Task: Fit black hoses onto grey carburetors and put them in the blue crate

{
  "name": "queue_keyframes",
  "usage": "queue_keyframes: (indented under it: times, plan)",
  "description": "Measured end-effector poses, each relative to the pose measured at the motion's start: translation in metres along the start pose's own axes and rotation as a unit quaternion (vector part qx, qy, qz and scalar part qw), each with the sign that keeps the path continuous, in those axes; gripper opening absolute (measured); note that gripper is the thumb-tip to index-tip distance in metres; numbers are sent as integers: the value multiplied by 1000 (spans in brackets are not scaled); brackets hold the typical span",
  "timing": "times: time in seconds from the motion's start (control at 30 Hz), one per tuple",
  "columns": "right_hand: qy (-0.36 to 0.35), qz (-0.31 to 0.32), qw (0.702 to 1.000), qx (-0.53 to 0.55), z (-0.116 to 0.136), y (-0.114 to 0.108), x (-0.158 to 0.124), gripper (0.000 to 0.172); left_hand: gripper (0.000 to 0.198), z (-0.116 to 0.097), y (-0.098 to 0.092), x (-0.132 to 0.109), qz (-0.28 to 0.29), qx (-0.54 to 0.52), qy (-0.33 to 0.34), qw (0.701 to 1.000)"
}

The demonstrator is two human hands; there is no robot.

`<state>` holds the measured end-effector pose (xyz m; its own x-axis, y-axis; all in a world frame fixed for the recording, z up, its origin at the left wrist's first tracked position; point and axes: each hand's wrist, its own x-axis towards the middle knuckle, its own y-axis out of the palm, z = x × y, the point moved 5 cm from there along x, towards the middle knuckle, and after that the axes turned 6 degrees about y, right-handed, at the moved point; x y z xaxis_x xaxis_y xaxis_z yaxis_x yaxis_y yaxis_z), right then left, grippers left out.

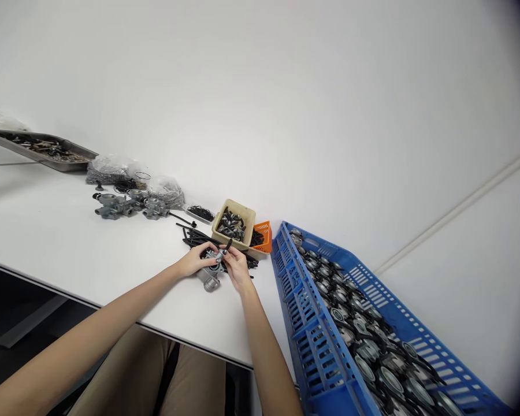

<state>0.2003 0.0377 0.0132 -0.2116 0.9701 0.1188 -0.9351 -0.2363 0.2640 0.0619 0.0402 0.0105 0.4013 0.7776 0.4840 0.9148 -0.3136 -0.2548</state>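
In the head view a grey metal carburetor [210,279] is held just above the white table near its front edge. My left hand [196,261] grips the carburetor from the left, its fingers over the top. Close against the carburetor's upper right side, my right hand [237,268] pinches a short black rubber piece [229,244]. Whether that piece is joined to the carburetor I cannot tell. Black tubes [199,237] lie in a loose pile just behind my hands. More carburetors [112,203] stand in a group to the left.
A cream bin [248,216] of small black parts stands beyond my hands, beside an orange basket [266,232]. To the right is a large blue crate [312,346] full of carburetors. Plastic bags [112,166] and a metal tray [60,166] of small parts sit farther left.
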Motion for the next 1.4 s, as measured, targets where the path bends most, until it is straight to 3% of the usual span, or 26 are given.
queue_keyframes:
  times: [0.27,0.53,0.77,1.1,1.23,1.4]
  plan:
    - [1,29,1000,7,0,1,0,36,42,3,-1,0,-2,-6,-6,1000]
    - [-5,74,995,73,0,0,-1,21,39,2,-2,0,-6,-3,-5,1000]
    - [3,28,999,34,0,0,-1,43,40,-1,-2,0,1,4,5,1000]
    - [-13,50,998,35,0,-1,0,20,41,-2,-2,0,6,6,7,1000]
    - [-4,65,997,51,2,0,-2,31,41,-3,-2,0,4,2,6,1000]
    - [12,57,998,-8,3,2,-3,41,40,-5,0,-2,10,5,10,1000]
